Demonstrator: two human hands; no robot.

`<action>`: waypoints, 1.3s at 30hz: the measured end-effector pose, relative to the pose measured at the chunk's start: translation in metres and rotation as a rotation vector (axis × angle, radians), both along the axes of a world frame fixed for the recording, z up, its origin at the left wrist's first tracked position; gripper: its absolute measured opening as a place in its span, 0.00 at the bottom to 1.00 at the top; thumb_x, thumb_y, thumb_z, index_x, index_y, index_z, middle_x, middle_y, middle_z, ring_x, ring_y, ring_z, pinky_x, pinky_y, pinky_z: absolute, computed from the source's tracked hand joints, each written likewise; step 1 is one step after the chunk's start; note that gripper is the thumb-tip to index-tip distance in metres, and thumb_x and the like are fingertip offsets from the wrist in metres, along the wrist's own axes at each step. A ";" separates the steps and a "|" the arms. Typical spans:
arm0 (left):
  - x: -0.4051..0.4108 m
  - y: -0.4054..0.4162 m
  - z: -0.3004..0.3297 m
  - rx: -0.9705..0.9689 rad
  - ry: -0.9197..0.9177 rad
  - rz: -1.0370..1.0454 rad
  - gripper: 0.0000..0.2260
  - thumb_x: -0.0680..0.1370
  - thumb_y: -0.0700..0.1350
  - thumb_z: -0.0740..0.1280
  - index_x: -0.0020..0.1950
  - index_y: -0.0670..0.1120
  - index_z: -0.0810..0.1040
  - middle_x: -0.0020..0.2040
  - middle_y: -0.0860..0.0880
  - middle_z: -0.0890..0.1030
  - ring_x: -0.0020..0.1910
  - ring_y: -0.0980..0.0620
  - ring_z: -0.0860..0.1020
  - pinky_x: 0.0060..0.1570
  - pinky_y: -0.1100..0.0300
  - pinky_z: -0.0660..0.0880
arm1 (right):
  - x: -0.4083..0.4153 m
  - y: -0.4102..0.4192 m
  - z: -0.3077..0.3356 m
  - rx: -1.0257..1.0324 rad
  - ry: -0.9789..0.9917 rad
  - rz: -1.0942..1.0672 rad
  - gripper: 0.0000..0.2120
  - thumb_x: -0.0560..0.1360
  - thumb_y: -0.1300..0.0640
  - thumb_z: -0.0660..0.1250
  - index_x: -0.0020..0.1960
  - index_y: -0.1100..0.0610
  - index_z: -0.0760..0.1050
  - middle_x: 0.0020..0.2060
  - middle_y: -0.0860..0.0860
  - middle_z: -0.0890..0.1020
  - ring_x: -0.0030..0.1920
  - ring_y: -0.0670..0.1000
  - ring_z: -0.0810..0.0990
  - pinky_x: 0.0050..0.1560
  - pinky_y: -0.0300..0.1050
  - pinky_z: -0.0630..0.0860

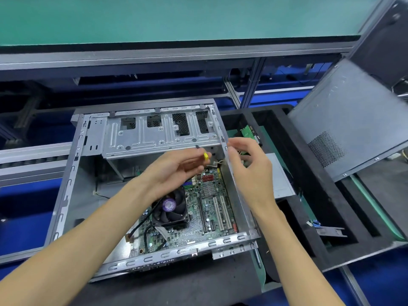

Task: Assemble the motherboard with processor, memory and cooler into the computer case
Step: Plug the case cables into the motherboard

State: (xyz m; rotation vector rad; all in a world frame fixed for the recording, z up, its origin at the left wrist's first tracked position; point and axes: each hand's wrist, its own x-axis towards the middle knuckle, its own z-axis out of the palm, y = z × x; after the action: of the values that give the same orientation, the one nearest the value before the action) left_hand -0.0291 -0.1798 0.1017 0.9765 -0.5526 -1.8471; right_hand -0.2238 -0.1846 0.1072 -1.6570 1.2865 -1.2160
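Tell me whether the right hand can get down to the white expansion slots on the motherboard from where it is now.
Probably yes. The right hand hovers open by the case's right wall, and the white slots lie uncovered just inside it. The left hand, holding something yellow-tipped, sits clear of them.

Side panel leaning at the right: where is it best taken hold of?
Judging by its pose, the side panel stands tilted with its lower edge on the foam tray. Its left edge is free, so a grip there, coming from the computer case side, seems best.
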 end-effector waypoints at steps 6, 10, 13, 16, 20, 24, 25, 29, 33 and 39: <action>-0.016 -0.005 -0.020 -0.357 -0.979 -0.110 0.05 0.71 0.46 0.78 0.40 0.47 0.86 0.38 0.51 0.85 0.38 0.55 0.82 0.42 0.65 0.77 | -0.016 -0.008 -0.029 0.268 0.125 0.029 0.12 0.80 0.48 0.67 0.63 0.48 0.74 0.53 0.38 0.80 0.53 0.32 0.77 0.49 0.28 0.72; -0.019 -0.019 -0.031 -0.490 -1.306 -0.202 0.05 0.72 0.48 0.77 0.38 0.50 0.84 0.34 0.57 0.82 0.35 0.64 0.78 0.34 0.74 0.69 | -0.016 -0.007 -0.037 0.321 0.098 0.028 0.13 0.80 0.45 0.66 0.63 0.46 0.72 0.53 0.37 0.79 0.51 0.31 0.76 0.46 0.32 0.72; -0.025 -0.033 -0.039 -0.540 -1.422 -0.279 0.05 0.73 0.49 0.76 0.39 0.51 0.83 0.37 0.58 0.82 0.38 0.61 0.78 0.41 0.65 0.71 | -0.015 -0.007 -0.037 0.321 0.078 0.023 0.12 0.80 0.46 0.67 0.62 0.46 0.73 0.52 0.36 0.79 0.50 0.31 0.76 0.45 0.30 0.72; -0.030 -0.046 -0.048 -0.519 -1.470 -0.307 0.10 0.73 0.50 0.76 0.35 0.55 0.78 0.34 0.59 0.79 0.35 0.59 0.76 0.35 0.63 0.69 | -0.016 -0.007 -0.036 0.327 0.061 0.018 0.12 0.80 0.47 0.67 0.63 0.46 0.74 0.52 0.36 0.79 0.50 0.31 0.77 0.45 0.28 0.72; -0.035 -0.056 -0.058 -0.437 -1.468 -0.336 0.11 0.72 0.51 0.76 0.34 0.53 0.78 0.31 0.57 0.78 0.31 0.59 0.75 0.34 0.60 0.67 | -0.016 -0.007 -0.036 0.328 0.051 0.010 0.13 0.80 0.47 0.68 0.63 0.47 0.74 0.52 0.37 0.79 0.51 0.31 0.77 0.43 0.26 0.73; -0.036 -0.058 -0.064 -0.397 -1.483 -0.390 0.09 0.71 0.52 0.76 0.36 0.51 0.79 0.32 0.55 0.80 0.31 0.57 0.76 0.33 0.60 0.68 | -0.016 -0.007 -0.037 0.329 0.027 0.006 0.12 0.80 0.47 0.68 0.62 0.46 0.75 0.51 0.36 0.80 0.50 0.32 0.78 0.43 0.25 0.73; -0.037 -0.058 -0.066 -0.406 -1.495 -0.408 0.09 0.71 0.52 0.76 0.37 0.50 0.79 0.32 0.54 0.81 0.31 0.56 0.77 0.32 0.60 0.69 | -0.016 -0.007 -0.037 0.328 0.019 0.006 0.11 0.79 0.47 0.68 0.61 0.46 0.75 0.51 0.36 0.80 0.50 0.32 0.78 0.42 0.24 0.73; -0.036 -0.055 -0.072 -0.447 -1.473 -0.381 0.08 0.69 0.50 0.73 0.36 0.50 0.75 0.31 0.53 0.78 0.29 0.53 0.74 0.31 0.58 0.72 | -0.016 -0.007 -0.038 0.331 0.004 0.007 0.11 0.79 0.47 0.69 0.61 0.45 0.75 0.51 0.37 0.80 0.50 0.33 0.78 0.42 0.24 0.72; -0.023 -0.051 -0.078 -0.427 -1.439 -0.301 0.07 0.68 0.49 0.73 0.37 0.51 0.76 0.31 0.57 0.76 0.28 0.58 0.74 0.30 0.62 0.68 | -0.017 -0.008 -0.039 0.330 -0.004 0.010 0.12 0.79 0.47 0.68 0.62 0.45 0.75 0.52 0.37 0.80 0.50 0.33 0.78 0.42 0.24 0.73; -0.007 -0.047 -0.079 -0.439 -1.324 -0.209 0.06 0.69 0.50 0.73 0.37 0.51 0.77 0.32 0.56 0.79 0.30 0.61 0.75 0.32 0.67 0.70 | -0.016 -0.008 -0.039 0.327 -0.003 0.008 0.12 0.79 0.46 0.68 0.62 0.45 0.75 0.52 0.37 0.80 0.50 0.33 0.78 0.42 0.25 0.74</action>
State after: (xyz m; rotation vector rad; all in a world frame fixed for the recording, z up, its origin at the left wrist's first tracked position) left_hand -0.0359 -0.2268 0.0228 1.7768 -1.7857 -0.9117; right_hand -0.2400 -0.1924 0.0681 -1.4215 1.3917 -0.9427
